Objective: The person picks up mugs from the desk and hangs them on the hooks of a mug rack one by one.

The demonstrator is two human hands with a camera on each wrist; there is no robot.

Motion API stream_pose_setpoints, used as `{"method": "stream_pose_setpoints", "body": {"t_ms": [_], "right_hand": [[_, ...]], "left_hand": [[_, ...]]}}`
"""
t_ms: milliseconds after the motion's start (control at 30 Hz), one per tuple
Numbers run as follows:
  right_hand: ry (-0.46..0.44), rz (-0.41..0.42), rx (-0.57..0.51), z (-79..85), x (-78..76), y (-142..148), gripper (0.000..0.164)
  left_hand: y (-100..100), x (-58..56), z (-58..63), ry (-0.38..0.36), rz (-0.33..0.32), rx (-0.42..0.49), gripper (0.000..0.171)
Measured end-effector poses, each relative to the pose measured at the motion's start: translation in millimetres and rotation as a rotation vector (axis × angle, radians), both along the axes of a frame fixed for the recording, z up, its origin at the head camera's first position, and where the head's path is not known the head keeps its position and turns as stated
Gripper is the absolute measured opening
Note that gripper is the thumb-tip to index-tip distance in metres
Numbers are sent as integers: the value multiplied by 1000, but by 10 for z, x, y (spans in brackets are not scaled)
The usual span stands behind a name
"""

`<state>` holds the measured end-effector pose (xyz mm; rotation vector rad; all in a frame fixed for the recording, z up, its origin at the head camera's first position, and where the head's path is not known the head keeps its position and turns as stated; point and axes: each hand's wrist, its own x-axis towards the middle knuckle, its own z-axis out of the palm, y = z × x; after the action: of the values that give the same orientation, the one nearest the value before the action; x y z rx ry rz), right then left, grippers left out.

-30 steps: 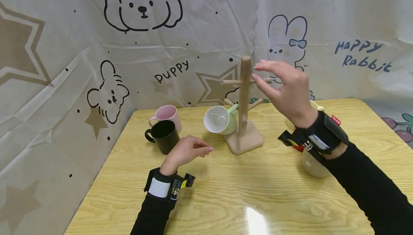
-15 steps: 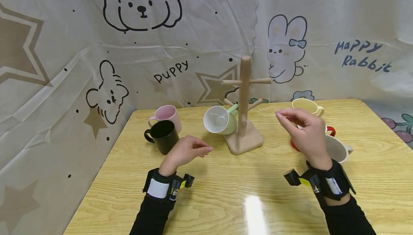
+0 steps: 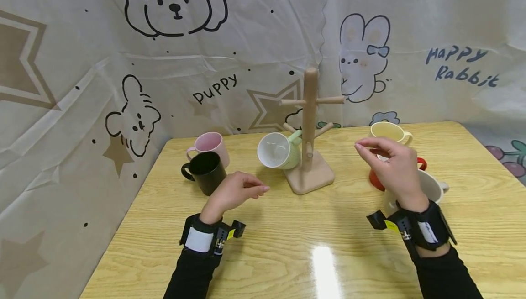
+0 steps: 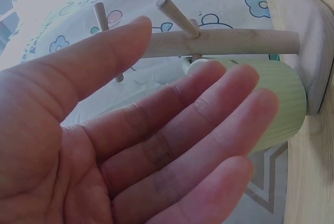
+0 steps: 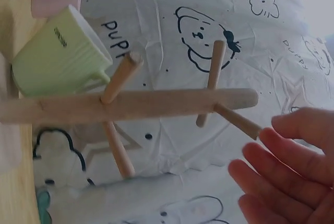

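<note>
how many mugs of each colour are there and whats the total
Pink mug: 1
Black mug: 1
Light green mug: 1
Yellow mug: 1
Red mug, partly hidden: 1
Off-white mug, partly hidden: 1
Total: 6

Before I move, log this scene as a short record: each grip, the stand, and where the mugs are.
Left grip: holds nothing, next to the black mug; contact unclear
Right grip: holds nothing, partly hides the red mug and cream mug
Stand: wooden, upright
Upper pegs: no mug on them
Green mug: tilted beside the post, handle at the lower pegs
Left of stand: pink mug behind the black one
Right of stand: yellow mug farthest back, then red, cream nearest
Mugs in view: six
</note>
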<state>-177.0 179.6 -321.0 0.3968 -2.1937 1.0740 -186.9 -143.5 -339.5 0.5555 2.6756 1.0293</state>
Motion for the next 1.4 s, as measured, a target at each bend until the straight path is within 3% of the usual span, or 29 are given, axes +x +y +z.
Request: {"method": "stream_pose_setpoints", "body": {"t_ms": [133, 300, 367, 467, 667, 800, 967, 1067, 1133, 1233, 1300, 1400], "right_hand": [[37, -5, 277, 5, -40, 35, 14], [-149, 72, 532, 22, -40, 31, 22], [-234, 92, 563, 27, -39, 22, 25], [-290, 98, 576, 34, -45, 18, 28], [-305, 79, 574, 40, -53, 40, 28], [-304, 73, 573, 28, -54, 64, 28], [-266, 73, 554, -4, -34, 89, 25], [-252, 77, 546, -20, -31, 83, 24], [-250, 82, 546, -31, -36, 76, 24], [-259, 96, 544, -39, -48, 69, 24], [-272, 110, 543, -43, -56, 62, 24], [-297, 129, 544, -43, -65, 51, 24]], "left_hand": [[-13, 1, 13, 9, 13, -14, 25], [-24, -4, 12, 16, 25, -20, 23], [-29, -9, 14, 13, 25, -18, 23], [-40, -15, 22, 9, 18, -17, 24], [-112, -33, 53, 43, 17, 9, 22], [-227, -51, 93, 70, 40, 118, 22], [-549, -56, 168, 91, 75, 383, 26], [-844, -103, 193, 135, 133, 522, 25], [-1053, -167, 192, 186, 207, 566, 26], [-1361, -267, 155, 242, 351, 554, 27], [-1551, -324, 96, 244, 432, 541, 28], [-1821, -410, -75, 201, 468, 616, 29]]}}
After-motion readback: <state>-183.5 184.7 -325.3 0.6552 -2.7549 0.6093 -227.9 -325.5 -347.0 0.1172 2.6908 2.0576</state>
